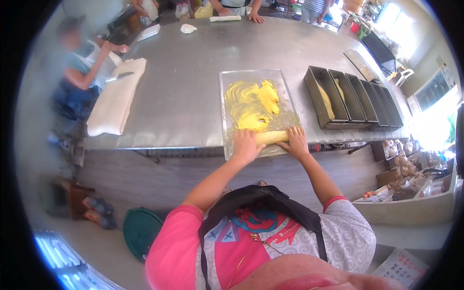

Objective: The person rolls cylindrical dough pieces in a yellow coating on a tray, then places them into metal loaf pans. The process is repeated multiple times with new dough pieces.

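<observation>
My left hand (pixel 247 146) grips the left end of a pale, yellow-coated dough log (pixel 272 137). Around its right end is my right hand (pixel 298 143), thumb on the near side. The log lies crosswise over the near part of a shallow metal tray (pixel 256 73), whose front edge juts past the table. Behind the log, thick yellow spread (pixel 268 97), like margarine, is smeared and heaped on the tray. Right of the tray stand joined metal loaf pans (pixel 335 98); the two leftmost hold yellowish dough pieces (pixel 326 101) along their sides.
The tray rests on a large stainless-steel table (pixel 177 79). At left, a knife (pixel 119 76) lies on a long dough slab (pixel 115 103) beside a seated person (pixel 85 63). Another person's hands (pixel 256 17) flank a dough roll (pixel 225 18) across the table. A flat board (pixel 360 64) lies behind the pans.
</observation>
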The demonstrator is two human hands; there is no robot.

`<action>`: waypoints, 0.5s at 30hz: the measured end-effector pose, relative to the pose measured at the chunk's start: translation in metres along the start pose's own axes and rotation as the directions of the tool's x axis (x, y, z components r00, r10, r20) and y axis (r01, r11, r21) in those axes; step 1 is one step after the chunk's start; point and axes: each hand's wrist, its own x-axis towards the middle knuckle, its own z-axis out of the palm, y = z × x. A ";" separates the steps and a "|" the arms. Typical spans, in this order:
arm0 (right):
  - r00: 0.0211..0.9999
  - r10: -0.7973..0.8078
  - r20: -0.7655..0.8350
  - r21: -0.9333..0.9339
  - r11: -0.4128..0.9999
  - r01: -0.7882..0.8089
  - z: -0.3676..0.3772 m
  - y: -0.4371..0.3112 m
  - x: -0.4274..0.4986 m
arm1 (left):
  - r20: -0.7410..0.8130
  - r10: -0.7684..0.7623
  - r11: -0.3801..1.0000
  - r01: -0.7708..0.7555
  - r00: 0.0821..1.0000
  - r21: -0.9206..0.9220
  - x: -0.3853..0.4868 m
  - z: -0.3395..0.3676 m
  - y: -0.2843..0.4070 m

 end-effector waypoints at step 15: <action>0.995 0.070 0.071 0.305 0.948 -0.088 0.005 -0.117 -0.002 | 0.865 -0.034 0.119 0.862 0.500 -0.493 0.040 0.055 -0.055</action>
